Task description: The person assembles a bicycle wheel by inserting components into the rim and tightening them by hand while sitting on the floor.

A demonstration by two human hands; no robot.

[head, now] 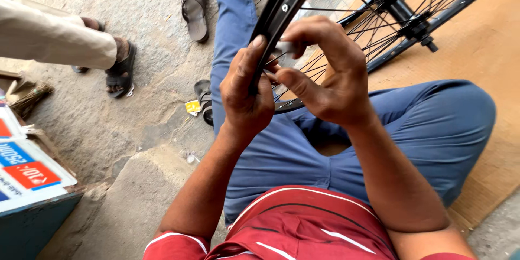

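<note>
Black bicycle wheel rim (pixel 281 8) stands tilted over the person's lap. Left hand (pixel 246 95) wraps the rim's edge, thumb pressed along it. Right hand (pixel 325 73) pinches a small pale piece (pixel 285 47) against the rim beside the spokes (pixel 346 38). A sandal (pixel 195 5) lies on the floor nearby.

Black metal spoked bicycle wheel rim (pixel 281 8) is the landmark: left hand (pixel 244 95) grips its left edge, right hand (pixel 325 73) just right, loose brown sandal (pixel 195 5) further left.
</note>
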